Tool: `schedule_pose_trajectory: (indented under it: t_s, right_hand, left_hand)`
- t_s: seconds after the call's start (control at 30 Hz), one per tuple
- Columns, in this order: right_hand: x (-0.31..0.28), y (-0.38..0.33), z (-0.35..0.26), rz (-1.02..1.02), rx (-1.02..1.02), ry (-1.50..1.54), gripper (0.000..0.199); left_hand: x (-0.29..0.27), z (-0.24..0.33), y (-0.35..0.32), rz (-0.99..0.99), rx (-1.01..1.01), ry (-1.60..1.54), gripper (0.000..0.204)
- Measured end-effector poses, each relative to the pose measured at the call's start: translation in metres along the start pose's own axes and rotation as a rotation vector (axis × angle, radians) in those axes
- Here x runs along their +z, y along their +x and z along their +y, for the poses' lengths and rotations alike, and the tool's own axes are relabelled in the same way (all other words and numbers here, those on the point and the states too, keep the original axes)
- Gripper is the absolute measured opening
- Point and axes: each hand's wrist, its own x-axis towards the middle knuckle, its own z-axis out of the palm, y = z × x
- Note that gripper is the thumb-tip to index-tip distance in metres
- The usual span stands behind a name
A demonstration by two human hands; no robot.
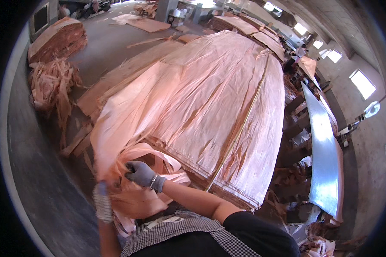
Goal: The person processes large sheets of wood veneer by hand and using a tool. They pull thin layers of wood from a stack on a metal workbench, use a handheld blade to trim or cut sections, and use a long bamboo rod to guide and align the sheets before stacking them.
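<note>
Two gloved hands gathered thin wood veneer at the near edge of a big stack.

The right hand [142, 173] and left hand [102, 201] had fingers clenched on a crumpled veneer sheet [135, 199], just beside the veneer stack [210, 107].

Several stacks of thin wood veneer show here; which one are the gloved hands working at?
The big stack in the middle, directly before the person. Both the left hand and right hand grip curled strips at its near corner; other stacks lie far off.
</note>
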Motion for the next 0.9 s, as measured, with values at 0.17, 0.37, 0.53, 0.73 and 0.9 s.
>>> schedule_pose_trajectory:
  t_s: [0.17, 0.37, 0.53, 0.73, 0.9]
  right_hand:
    - [-0.115, -0.02, 0.042, 0.044, -0.135, -0.289, 0.025]
    - [-0.319, -0.03, 0.087, 0.789, 0.118, -0.676, 0.024]
    - [-0.21, -0.016, 0.083, 0.603, 0.018, -0.488, 0.025]
    - [0.056, -0.068, 0.009, -0.236, -0.005, -0.277, 0.03]
    - [0.091, -0.082, -0.007, -0.471, 0.46, 0.48, 0.034]
  left_hand:
    - [-0.155, -0.053, -0.126, 0.692, -0.636, -0.296, 0.034]
    - [-0.147, -0.168, -0.426, 0.673, -1.537, -0.079, 0.029]
    - [-0.104, -0.181, -0.456, 0.734, -1.049, 0.135, 0.035]
    - [-0.026, 0.017, -0.178, 0.03, -0.365, 0.055, 0.075]
    - [-0.04, -0.008, -0.132, -0.7, -0.192, 0.497, 0.085]
